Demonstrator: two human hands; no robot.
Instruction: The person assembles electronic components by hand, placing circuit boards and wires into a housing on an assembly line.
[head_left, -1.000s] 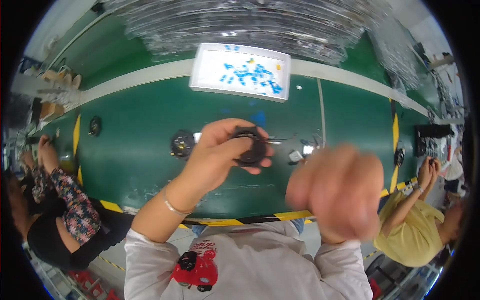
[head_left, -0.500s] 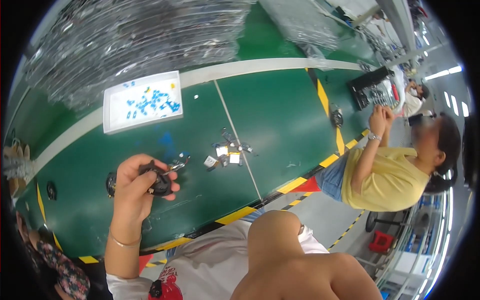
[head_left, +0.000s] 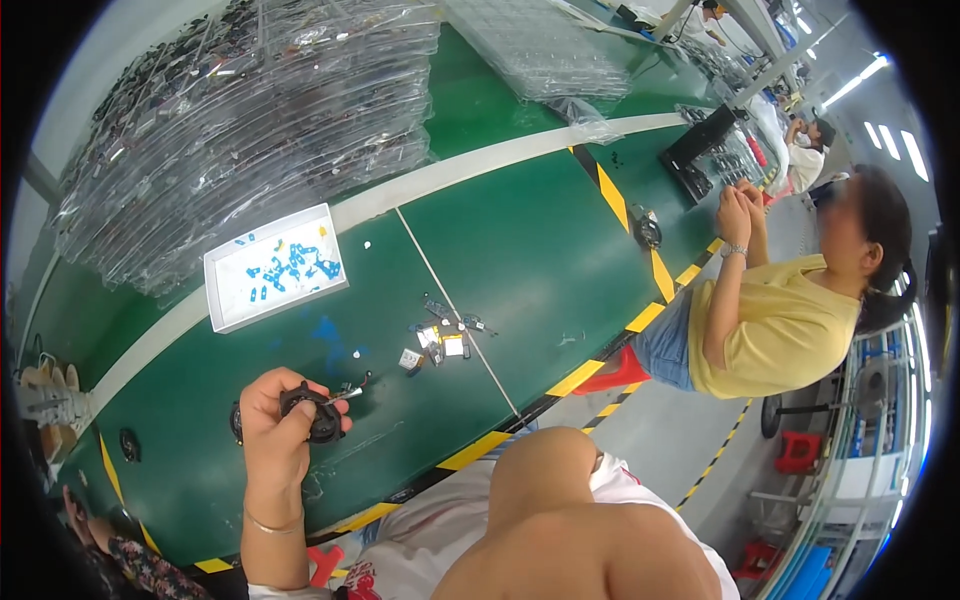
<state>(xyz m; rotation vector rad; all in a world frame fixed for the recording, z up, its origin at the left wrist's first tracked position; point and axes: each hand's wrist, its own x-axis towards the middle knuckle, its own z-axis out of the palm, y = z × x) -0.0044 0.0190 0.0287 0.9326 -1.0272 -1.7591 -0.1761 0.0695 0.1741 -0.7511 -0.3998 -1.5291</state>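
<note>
My left hand [head_left: 275,425], with a thin bracelet at its wrist, is closed round a black round plastic housing [head_left: 322,416]. The thumb presses on its near side. From the housing's right edge sticks a short silvery piece with dark wires [head_left: 350,390]. Just left of the hand, partly hidden behind it, lies another black round part [head_left: 237,422]. To the right, a loose cluster of small wired parts with white and silver rectangular blocks [head_left: 440,343] lies on the green table [head_left: 530,260]. A large bent arm [head_left: 545,475] fills the lower middle; my right hand is out of view.
A white tray [head_left: 215,300] holds small blue and yellow pieces. Stacked clear plastic trays [head_left: 260,120] stand behind. Black round parts lie at the far left [head_left: 130,445] and right [head_left: 648,230]. A co-worker in yellow [head_left: 780,320] works beside a black box [head_left: 700,150] at right.
The view has shifted and tilted, so the table sits differently in the picture. My left hand still grips the black housing, with the silvery piece still sticking out.
</note>
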